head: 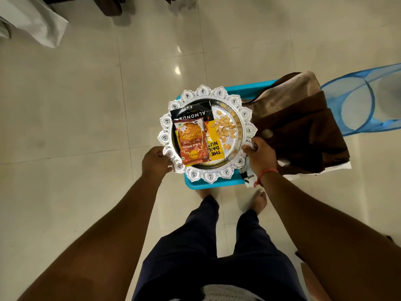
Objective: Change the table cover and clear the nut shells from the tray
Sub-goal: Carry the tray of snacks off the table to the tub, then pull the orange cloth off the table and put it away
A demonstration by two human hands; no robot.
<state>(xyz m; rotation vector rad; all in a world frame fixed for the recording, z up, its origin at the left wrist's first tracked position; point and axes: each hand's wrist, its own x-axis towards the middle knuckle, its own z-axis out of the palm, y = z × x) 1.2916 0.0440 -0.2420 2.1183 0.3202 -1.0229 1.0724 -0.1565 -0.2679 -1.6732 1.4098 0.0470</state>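
A round silver tray (245,115) with a scalloped rim is held over a small blue table (247,89). My left hand (155,160) grips its near left rim and my right hand (259,154) grips its near right rim. On the tray lie an orange snack packet (192,142), a black and yellow almond packet (209,127) under it, and several pale nut shells (225,127) on the right half. A brown and tan cloth (303,127) lies bunched over the table's right side and hides most of it.
A blue mesh basket (360,105) stands to the right of the table. White fabric (32,20) hangs at the top left. Dark furniture legs (112,7) stand at the top edge. My bare feet (258,198) are just behind the table on glossy beige tile floor (76,105).
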